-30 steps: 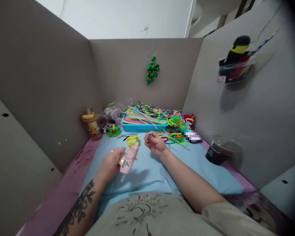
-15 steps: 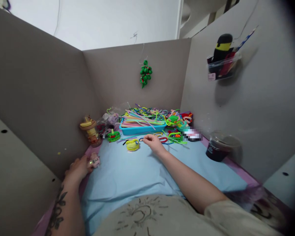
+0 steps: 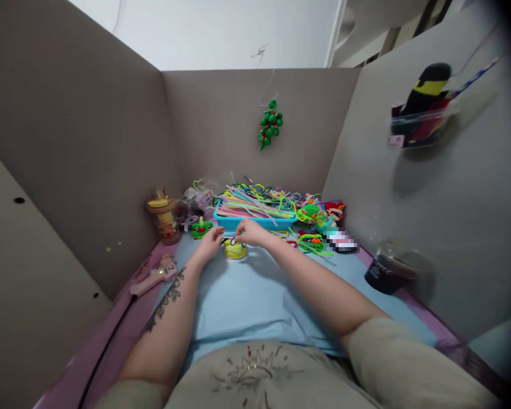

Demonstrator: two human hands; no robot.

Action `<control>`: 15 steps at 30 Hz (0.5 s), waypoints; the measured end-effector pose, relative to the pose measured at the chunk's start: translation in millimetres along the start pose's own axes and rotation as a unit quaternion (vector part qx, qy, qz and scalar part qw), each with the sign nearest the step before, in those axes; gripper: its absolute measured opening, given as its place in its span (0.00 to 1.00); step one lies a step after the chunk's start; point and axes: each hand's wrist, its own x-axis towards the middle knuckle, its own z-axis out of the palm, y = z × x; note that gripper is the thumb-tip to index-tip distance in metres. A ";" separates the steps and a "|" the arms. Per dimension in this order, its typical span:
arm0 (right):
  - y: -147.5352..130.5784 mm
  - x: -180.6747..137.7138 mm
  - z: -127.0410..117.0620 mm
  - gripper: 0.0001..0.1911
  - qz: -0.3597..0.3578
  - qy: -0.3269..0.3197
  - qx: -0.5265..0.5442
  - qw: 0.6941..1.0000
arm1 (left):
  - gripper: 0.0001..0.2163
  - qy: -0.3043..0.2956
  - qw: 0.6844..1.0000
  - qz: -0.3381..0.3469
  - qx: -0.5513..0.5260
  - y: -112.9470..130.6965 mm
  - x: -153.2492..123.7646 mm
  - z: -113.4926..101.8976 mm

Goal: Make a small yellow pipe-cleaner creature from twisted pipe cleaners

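1. Reaching forward over the desk, both hands meet at a small yellow fuzzy piece that sits on the light blue cloth near twelve o'clock from the person's chest.
2. The left hand rests just at nine o'clock of the yellow piece; whether its fingers press it or merely lie beside it, I cannot tell.
3. The right hand hovers at one o'clock of the piece, its fingers pinched on a thin blue loop of wire directly above it.
4. The desk is pink, and the blue cloth covers its middle, leaving pink margins at nine and three o'clock.
5. On the pink margin at nine o'clock lies a pink glue gun, with a dark cord trailing back toward seven o'clock.
6. Beyond the hands at twelve o'clock stands a turquoise tray heaped with coloured fuzzy stems.
7. At eleven o'clock of the tray sit a green fuzzy figure and a jar with a yellow top.
8. At three o'clock a dark lidded cup stands near the right wall.
9. Grey panels enclose the desk on three sides; a green fuzzy cluster hangs on the far one, and a clear pocket with dark and yellow contents is fixed to the right one.
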 end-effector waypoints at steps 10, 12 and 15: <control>-15.2 25.3 19.3 0.09 0.050 -0.095 -0.100 0.989 | 0.19 -0.057 0.990 -0.050 -0.121 -31.6 -6.5 4.2; -16.1 27.7 20.0 0.10 0.052 -0.107 -0.117 0.986 | 0.19 -0.073 0.988 -0.043 -0.129 -31.9 -6.8 7.9; -17.5 31.4 21.7 0.10 0.049 -0.124 -0.141 0.981 | 0.20 -0.092 0.986 -0.024 -0.140 -35.0 -6.8 13.4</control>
